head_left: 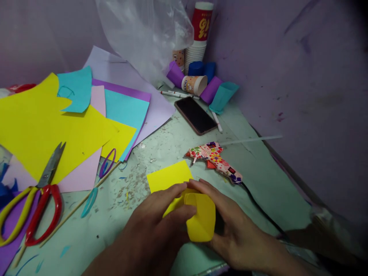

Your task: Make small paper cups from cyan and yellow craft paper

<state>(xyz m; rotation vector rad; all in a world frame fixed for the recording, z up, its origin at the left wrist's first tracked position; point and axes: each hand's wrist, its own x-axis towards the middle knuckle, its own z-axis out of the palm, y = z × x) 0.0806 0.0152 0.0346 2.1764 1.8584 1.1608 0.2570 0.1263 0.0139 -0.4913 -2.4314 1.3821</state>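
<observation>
A curled yellow paper piece [202, 222] is held between both hands at the bottom centre. My left hand [163, 222] grips it from the left, its thumb laid over the near opening. Around the right side wraps my right hand [227, 218], with its fingertips meeting the left ones at the top. Just beyond the hands lies a flat yellow rectangle [169, 177] of paper. A flowered glue gun [215, 158] rests on its side to the right, its nozzle pointing left.
Scissors [47, 184] with red and yellow handles, a wooden stick [77, 201] and coloured sheets [83, 134] lie left. Behind are a phone [196, 115], paper-covered cups [211, 90], a cup stack [198, 34] and a plastic bag [149, 34]. A black cord [261, 207] runs right.
</observation>
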